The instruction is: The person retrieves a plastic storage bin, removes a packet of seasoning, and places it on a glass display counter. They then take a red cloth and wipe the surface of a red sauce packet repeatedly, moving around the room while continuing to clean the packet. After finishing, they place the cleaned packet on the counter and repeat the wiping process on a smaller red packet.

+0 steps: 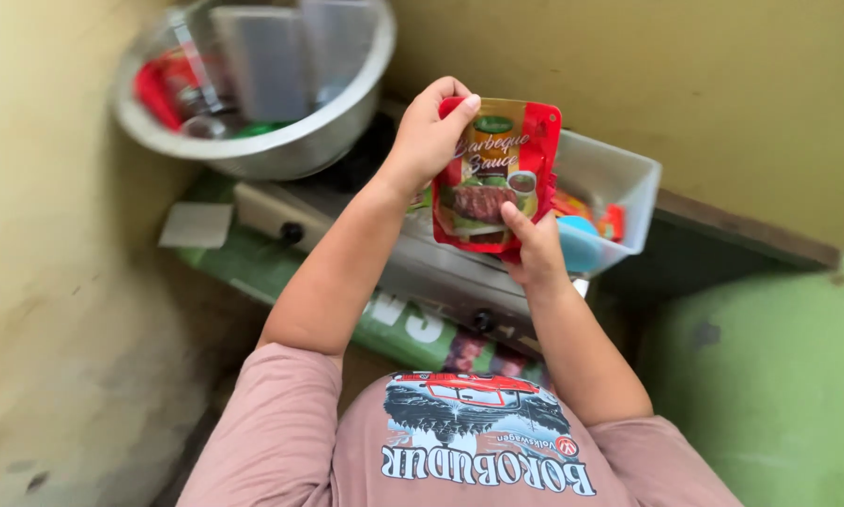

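Nearest the camera, a pink shirt point(281, 441) with a printed picture on the chest, sleeves at both sides. Up from there, two bare forearms reaching away over a gas stove point(413, 272) with dark knobs along its near edge. Right hand point(537, 249) pinching the lower edge of a red sauce pouch point(495, 176), thumb pressed on the front. Left hand point(429, 134) clasped round the pouch's top left corner, fingers curled over the upper edge. Pouch held upright between both hands, front towards the camera, above the stove and just in front of a clear plastic bin point(619, 183). Inside that bin, to the right, a blue round lid and small red packets, partly hidden by the pouch. Left of the stove, a flat grey square point(195, 225) lying on green sheeting. Far left, a big metal bowl point(281, 141), blurred, packed with a pale rectangular container and red items. Yellowish wall behind, green surface on the right.
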